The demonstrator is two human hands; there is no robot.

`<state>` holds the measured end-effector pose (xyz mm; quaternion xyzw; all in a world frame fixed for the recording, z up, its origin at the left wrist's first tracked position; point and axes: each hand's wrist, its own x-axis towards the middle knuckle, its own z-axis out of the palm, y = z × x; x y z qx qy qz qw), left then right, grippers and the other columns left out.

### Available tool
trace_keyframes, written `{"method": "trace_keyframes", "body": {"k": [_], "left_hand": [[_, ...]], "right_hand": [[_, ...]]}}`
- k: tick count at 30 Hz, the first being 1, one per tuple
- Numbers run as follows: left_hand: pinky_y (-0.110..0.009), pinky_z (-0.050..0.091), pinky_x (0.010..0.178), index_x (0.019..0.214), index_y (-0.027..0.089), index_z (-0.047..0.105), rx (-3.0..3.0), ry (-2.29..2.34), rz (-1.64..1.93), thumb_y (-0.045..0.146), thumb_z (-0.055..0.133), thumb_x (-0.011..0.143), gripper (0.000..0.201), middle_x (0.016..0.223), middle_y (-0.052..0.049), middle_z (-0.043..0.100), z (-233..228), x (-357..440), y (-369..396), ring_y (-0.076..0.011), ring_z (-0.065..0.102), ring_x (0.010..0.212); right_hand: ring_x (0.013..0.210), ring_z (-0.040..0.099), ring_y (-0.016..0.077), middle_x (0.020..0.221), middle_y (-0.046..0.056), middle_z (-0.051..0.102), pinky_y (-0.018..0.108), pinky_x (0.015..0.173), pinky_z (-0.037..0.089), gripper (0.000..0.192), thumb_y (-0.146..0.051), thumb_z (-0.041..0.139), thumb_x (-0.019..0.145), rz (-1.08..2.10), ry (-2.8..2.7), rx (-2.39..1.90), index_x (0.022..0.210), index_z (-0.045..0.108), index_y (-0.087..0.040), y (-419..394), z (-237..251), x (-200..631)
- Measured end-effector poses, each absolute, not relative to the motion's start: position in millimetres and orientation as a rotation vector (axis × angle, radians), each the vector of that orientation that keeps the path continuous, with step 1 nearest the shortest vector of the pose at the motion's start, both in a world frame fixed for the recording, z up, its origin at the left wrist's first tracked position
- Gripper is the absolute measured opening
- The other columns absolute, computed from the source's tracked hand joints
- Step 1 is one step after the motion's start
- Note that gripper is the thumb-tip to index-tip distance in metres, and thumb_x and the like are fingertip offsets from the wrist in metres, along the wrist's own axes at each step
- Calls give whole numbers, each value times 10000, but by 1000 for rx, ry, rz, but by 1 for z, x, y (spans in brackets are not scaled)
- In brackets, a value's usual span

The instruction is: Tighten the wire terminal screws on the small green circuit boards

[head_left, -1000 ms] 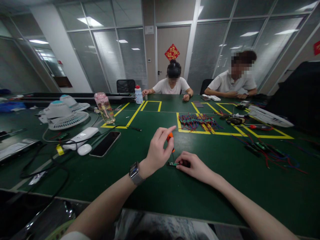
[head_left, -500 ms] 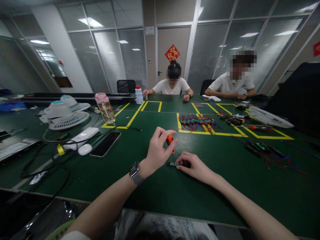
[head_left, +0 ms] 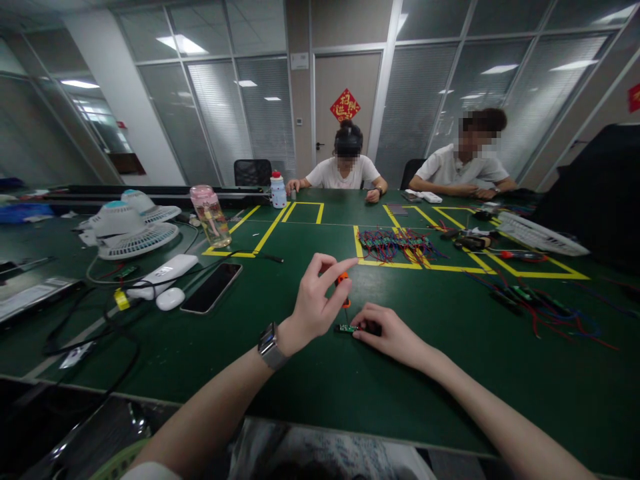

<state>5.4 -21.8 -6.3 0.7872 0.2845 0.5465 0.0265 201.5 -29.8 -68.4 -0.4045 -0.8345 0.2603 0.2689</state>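
My left hand (head_left: 320,297) is closed round the orange-and-black handle of a small screwdriver (head_left: 346,301), which stands nearly upright with its thin shaft pointing down. The shaft's tip meets a small green circuit board (head_left: 346,328) on the table; the exact contact point is too small to make out. My right hand (head_left: 383,333) pinches the board's right end and rests on the green tabletop. Something dark lies under its fingers, partly hidden.
Several wired circuit boards (head_left: 397,247) lie bunched inside yellow tape, with more boards (head_left: 525,295) at right. A phone (head_left: 213,288), a white mouse-shaped case (head_left: 170,299) and a bottle (head_left: 210,217) stand left. Across the table sit two people, one here (head_left: 345,170).
The fingers of my left hand have shifted slightly on the screwdriver handle, the index finger now stretched further right. My right hand and the board stay in place.
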Motion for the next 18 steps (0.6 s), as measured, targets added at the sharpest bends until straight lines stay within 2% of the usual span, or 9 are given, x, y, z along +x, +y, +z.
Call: {"method": "trace_keyframes", "body": {"k": [2, 4, 9, 12, 18], "left_hand": [[-294, 446, 789, 1273, 176, 543, 2431, 840, 1633, 195, 348, 969, 362, 970, -62, 510, -7, 5, -23, -156, 511, 884], [-291, 446, 790, 1272, 168, 532, 2427, 837, 1618, 164, 336, 961, 367, 966, -63, 525, -6, 5, -23, -155, 516, 882], [-259, 446, 697, 1075, 175, 613, 2395, 936, 1637, 231, 545, 902, 194, 860, -27, 535, -4, 6, -20, -137, 516, 761], [-252, 433, 666, 1009, 170, 618, 2386, 885, 1612, 281, 600, 880, 171, 840, -20, 574, -4, 4, -19, -131, 519, 729], [-293, 444, 734, 1143, 165, 609, 2386, 798, 1564, 222, 352, 959, 321, 896, -58, 556, -2, 1, -23, -162, 530, 823]], "right_hand": [[720, 554, 148, 811, 21, 570, 256, 658, 438, 56, -209, 639, 832, 702, -2253, -1080, 852, 679, -175, -30, -69, 202], [721, 555, 147, 813, 21, 570, 256, 661, 438, 61, -211, 638, 835, 704, -2254, -1075, 858, 681, -174, -29, -70, 202], [728, 559, 152, 821, 23, 572, 260, 664, 443, 70, -225, 638, 839, 713, -2252, -1076, 866, 683, -179, -29, -70, 202], [730, 561, 155, 823, 23, 576, 263, 662, 442, 70, -230, 637, 840, 706, -2256, -1079, 864, 682, -182, -29, -69, 202], [728, 563, 153, 826, 24, 586, 263, 663, 443, 71, -229, 642, 837, 695, -2261, -1091, 869, 687, -184, -29, -69, 202]]}}
